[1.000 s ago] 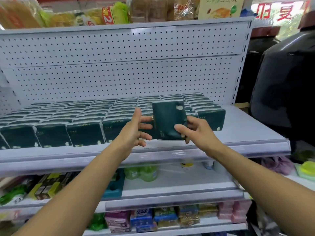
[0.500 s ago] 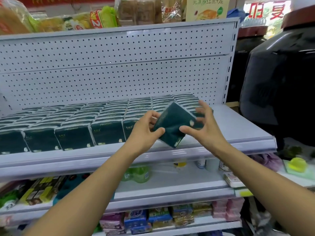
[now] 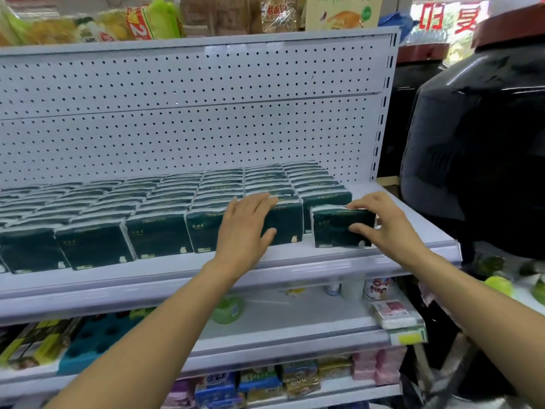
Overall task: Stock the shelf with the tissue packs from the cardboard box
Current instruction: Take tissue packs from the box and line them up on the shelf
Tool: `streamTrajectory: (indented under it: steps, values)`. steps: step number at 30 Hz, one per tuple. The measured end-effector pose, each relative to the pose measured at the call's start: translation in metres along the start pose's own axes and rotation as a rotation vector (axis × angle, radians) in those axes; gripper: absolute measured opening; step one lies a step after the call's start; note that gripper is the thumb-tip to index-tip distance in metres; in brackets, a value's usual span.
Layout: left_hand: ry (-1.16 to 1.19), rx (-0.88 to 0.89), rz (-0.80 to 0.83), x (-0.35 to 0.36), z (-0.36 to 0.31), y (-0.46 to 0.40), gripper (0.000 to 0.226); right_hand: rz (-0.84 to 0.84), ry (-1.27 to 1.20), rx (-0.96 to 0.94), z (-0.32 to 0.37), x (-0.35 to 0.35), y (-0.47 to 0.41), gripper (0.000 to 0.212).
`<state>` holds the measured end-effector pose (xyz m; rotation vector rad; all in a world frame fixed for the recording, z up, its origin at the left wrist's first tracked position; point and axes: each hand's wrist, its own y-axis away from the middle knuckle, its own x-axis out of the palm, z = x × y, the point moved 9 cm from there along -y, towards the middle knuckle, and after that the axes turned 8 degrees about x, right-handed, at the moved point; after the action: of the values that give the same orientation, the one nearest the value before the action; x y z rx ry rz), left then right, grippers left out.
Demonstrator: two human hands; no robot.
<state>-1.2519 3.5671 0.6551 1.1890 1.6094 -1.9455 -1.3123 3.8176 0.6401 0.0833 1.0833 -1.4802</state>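
Right grip (image 3: 380, 224) pinches a tissue pack (image 3: 339, 228) upright near the shelf (image 3: 424, 231) front right corner; left grip (image 3: 244, 228) rests flat, fingers wide, on the neighbouring pack (image 3: 287, 222).

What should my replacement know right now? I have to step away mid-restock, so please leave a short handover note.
Left hand: open, fingers flat against the front pack of the next column over.
Right hand: pinching the newest tissue pack, thumb on its face, fingers on its top edge.
That pack stands upright at the front right end of the shelf, in front of the rightmost column.
Done: rows of tissue packs fill most of the shelf's width.
Left: let go of this pack, square it up, and fill the bare strip at the right. The cardboard box is out of view, so remaining stock is unknown.
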Motion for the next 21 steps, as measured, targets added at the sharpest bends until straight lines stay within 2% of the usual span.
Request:
streamTrajectory:
  steps: [3, 5, 11, 17, 21]
  values:
    - [-0.224, -0.001, 0.209, 0.026, 0.018, 0.001, 0.075, 0.037, 0.061, 0.037, -0.011, 0.016, -0.006, 0.044]
    - [-0.315, 0.028, 0.270, 0.034, 0.022, 0.000, 0.079, 0.018, 0.097, 0.010, -0.010, 0.024, -0.009, 0.051]
    - [-0.325, 0.081, 0.247, 0.034, 0.020, -0.008, 0.073, -0.044, 0.242, -0.087, -0.005, 0.045, -0.019, 0.061]
    - [-0.241, 0.056, 0.227, 0.034, 0.021, -0.014, 0.071, -0.067, 0.377, -0.074, 0.003, 0.048, -0.028, 0.059]
    - [-0.228, 0.048, 0.227, 0.033, 0.021, -0.017, 0.070, -0.026, 0.452, -0.041, 0.005, 0.049, -0.032, 0.059]
